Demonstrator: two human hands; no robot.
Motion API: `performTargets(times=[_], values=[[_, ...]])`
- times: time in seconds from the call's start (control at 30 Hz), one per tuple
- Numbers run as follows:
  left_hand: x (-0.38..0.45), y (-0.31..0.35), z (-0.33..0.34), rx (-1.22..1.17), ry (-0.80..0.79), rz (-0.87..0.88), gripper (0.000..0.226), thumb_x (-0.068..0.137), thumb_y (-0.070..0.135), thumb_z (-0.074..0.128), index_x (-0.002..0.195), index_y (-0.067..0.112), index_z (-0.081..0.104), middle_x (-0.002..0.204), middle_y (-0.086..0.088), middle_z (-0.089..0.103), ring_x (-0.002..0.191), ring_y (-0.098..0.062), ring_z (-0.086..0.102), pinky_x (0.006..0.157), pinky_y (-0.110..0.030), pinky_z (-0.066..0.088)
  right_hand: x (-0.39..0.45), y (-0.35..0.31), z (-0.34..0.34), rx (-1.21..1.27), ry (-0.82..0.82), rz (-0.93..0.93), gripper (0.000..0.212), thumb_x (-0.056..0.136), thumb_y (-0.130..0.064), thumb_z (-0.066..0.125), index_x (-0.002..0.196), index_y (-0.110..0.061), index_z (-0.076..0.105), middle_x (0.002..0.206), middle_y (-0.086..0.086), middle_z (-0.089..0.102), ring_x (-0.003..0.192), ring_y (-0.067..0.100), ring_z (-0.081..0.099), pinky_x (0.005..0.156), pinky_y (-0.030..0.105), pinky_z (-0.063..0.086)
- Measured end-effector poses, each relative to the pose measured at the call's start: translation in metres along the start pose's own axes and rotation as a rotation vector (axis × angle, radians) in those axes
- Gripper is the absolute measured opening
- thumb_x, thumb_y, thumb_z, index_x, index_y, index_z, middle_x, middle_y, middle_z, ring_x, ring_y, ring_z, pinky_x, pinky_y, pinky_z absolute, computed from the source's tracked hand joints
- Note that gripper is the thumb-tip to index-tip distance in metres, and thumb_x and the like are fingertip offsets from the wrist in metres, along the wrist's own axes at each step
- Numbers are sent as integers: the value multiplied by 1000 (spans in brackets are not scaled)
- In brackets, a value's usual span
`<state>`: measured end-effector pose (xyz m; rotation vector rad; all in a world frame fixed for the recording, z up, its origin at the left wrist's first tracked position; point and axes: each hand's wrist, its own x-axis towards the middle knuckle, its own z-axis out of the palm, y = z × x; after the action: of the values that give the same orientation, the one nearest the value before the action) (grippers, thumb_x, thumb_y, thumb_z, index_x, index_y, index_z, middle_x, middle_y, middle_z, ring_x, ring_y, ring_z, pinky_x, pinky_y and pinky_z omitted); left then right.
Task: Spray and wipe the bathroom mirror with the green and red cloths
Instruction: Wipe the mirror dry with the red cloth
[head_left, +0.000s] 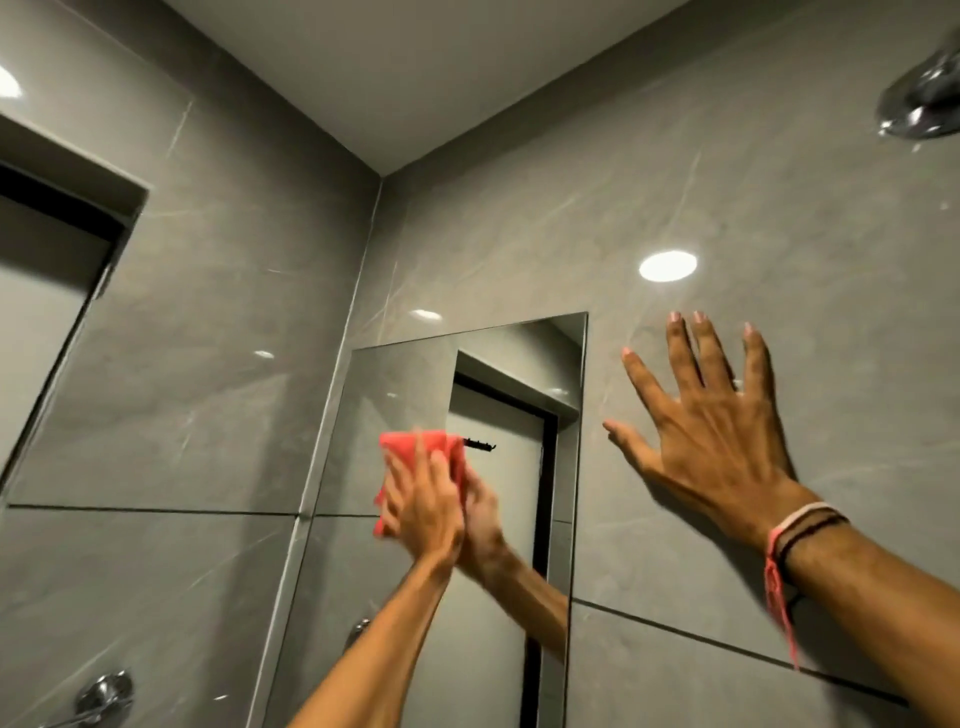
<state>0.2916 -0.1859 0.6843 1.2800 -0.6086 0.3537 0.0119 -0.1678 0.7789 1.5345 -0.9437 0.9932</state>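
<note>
A frameless mirror (498, 405) hangs on the grey tiled wall, just right of the room's corner. My left hand (423, 506) presses a red cloth (415, 444) flat against the mirror's middle left part; the hand and cloth are blurred. The hand's reflection meets it in the glass. My right hand (711, 431) rests flat on the wall tile to the right of the mirror, fingers spread, holding nothing. Thread bracelets circle its wrist. No green cloth and no spray bottle are in view.
A chrome shower head (922, 104) juts in at the top right. A chrome wall fitting (104, 693) sits at the lower left. A recessed opening (57, 249) lies in the left wall. The mirror reflects a door with a black hook.
</note>
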Motion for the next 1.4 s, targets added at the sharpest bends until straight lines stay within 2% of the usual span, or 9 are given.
performTargets(times=[0.17, 0.37, 0.5, 0.7, 0.83, 1.0, 1.17, 1.3, 1.4], values=[[1, 137, 44, 48, -95, 594, 58, 100, 54, 22, 157, 44, 19, 172, -4, 12, 156, -27, 18, 124, -56, 11, 7, -8, 11, -25, 35, 24, 75, 98, -64, 25, 164, -29, 23, 173, 25, 14, 161, 41, 15, 125, 70, 8], [12, 72, 29, 78, -157, 942, 57, 103, 53, 23, 157, 36, 26, 171, -6, 17, 156, -21, 18, 122, -49, 22, 7, -30, 28, -15, 52, 11, 77, 97, -68, 21, 165, -33, 17, 172, 29, 7, 161, 46, 9, 124, 73, 7], [-2, -33, 4, 138, -80, 699, 54, 103, 49, 29, 156, 37, 30, 169, -2, 23, 154, -23, 24, 115, -47, 32, -4, -43, 33, 19, 110, 8, 69, 101, -60, 28, 163, -32, 25, 171, 30, 15, 160, 47, 15, 123, 75, 10], [-117, -232, -44, 106, -15, -21, 61, 95, 56, 21, 154, 44, 17, 170, -4, 17, 156, -28, 19, 124, -54, 19, -4, -41, 40, 52, 163, -10, 68, 102, -59, 32, 163, -30, 25, 171, 30, 13, 160, 48, 12, 122, 77, 9], [-195, -247, -46, 114, 60, -412, 55, 102, 49, 28, 156, 41, 24, 170, -7, 18, 153, -35, 24, 124, -51, 18, -3, -41, 40, 93, 180, -11, 68, 102, -58, 30, 163, -29, 24, 170, 31, 15, 159, 48, 13, 121, 78, 9], [-191, -184, -33, 26, 84, -565, 52, 105, 41, 34, 157, 35, 28, 171, -9, 15, 155, -29, 18, 125, -48, 10, -1, -38, 35, 120, 160, -18, 68, 102, -58, 32, 163, -28, 24, 170, 32, 14, 159, 49, 12, 121, 79, 9], [-117, -69, -9, -77, 39, -286, 52, 105, 44, 35, 156, 37, 30, 171, -4, 15, 156, -24, 16, 125, -43, 8, -1, -38, 26, 68, 152, -7, 67, 101, -55, 32, 163, -29, 27, 171, 32, 12, 160, 49, 11, 122, 77, 9], [-54, 54, 17, -50, -55, 184, 55, 101, 49, 29, 156, 39, 27, 171, -6, 13, 156, -26, 15, 124, -50, 10, 1, -40, 24, 60, 109, 1, 69, 101, -58, 30, 164, -31, 23, 172, 30, 9, 161, 46, 9, 123, 74, 9], [-50, 87, 25, 11, -130, 493, 58, 100, 50, 29, 157, 38, 25, 171, -8, 11, 156, -29, 15, 123, -55, 11, 1, -38, 24, 82, 81, 6, 74, 100, -62, 30, 166, -30, 16, 174, 26, 6, 162, 43, 6, 126, 70, 8]])
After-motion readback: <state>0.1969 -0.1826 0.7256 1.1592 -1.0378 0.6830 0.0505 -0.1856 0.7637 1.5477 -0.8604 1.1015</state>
